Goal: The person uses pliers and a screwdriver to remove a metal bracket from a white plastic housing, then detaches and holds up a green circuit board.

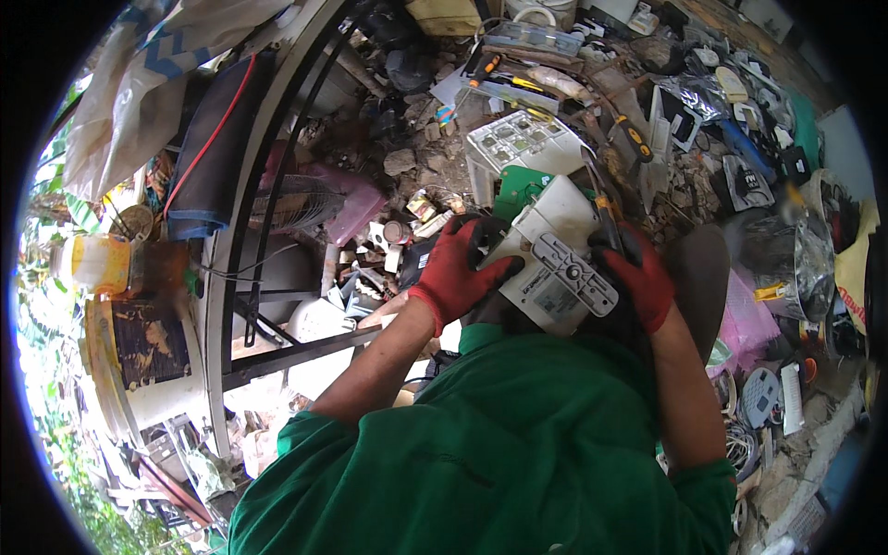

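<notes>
A white plastic casing (566,215) with a label on its lower part lies tilted across my lap. On top of it rests a light grey ribbed bracket (574,275) with a round centre. My left hand (460,268), in a red glove with black fingers, grips the casing's left edge, thumb on top. My right hand (640,277), gloved alike, is closed at the casing's right side around a tool with an orange and black handle (606,207), apparently a screwdriver; its tip points away from me. Just beyond the casing sits a green circuit board (520,191).
A white panel with square recesses (529,141) stands ahead. Another orange-and-black-handled tool (635,139) lies to its right, an orange-handled one (485,69) farther off. Scrap and rubble cover the ground. A metal frame (242,213) rises at left; a clear plastic bag (786,254) is at right.
</notes>
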`<state>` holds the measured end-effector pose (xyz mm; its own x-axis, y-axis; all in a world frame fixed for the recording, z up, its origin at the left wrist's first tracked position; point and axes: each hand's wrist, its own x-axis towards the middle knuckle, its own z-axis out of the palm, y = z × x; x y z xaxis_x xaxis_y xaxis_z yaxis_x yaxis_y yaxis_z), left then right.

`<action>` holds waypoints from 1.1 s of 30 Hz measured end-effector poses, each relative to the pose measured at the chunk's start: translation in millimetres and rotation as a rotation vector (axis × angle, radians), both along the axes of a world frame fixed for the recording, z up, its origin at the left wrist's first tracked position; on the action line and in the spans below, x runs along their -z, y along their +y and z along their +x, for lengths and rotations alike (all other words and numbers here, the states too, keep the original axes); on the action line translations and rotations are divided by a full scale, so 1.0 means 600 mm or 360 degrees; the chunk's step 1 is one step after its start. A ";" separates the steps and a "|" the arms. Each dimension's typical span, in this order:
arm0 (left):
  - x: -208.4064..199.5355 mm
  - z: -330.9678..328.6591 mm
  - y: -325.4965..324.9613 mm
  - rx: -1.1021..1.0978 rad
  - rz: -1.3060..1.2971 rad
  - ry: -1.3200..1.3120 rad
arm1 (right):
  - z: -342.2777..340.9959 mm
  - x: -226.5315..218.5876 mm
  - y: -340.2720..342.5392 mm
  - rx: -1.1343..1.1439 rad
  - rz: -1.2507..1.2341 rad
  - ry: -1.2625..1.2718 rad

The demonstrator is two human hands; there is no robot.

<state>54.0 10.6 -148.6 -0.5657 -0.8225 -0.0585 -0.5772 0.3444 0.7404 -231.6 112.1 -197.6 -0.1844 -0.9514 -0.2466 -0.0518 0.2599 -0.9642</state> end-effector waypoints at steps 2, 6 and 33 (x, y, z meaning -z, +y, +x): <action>0.005 -0.001 -0.004 0.0020 -0.0192 -0.0105 | 0.006 -0.013 0.000 0.0023 -0.0021 0.0020; 0.000 -0.028 -0.013 -0.0086 -0.0283 -0.0061 | -0.005 0.000 0.000 -0.0004 -0.0044 -0.0307; -0.076 -0.105 0.032 0.1065 0.0080 0.0624 | -0.020 -0.096 0.171 0.0408 -0.0301 0.0375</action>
<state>-8.9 29.9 -102.9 -0.9281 -0.3003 0.2203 0.0492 0.4876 0.8717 -243.3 214.4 -140.1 -0.4524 -0.8918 0.0061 -0.2339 0.1120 -0.9658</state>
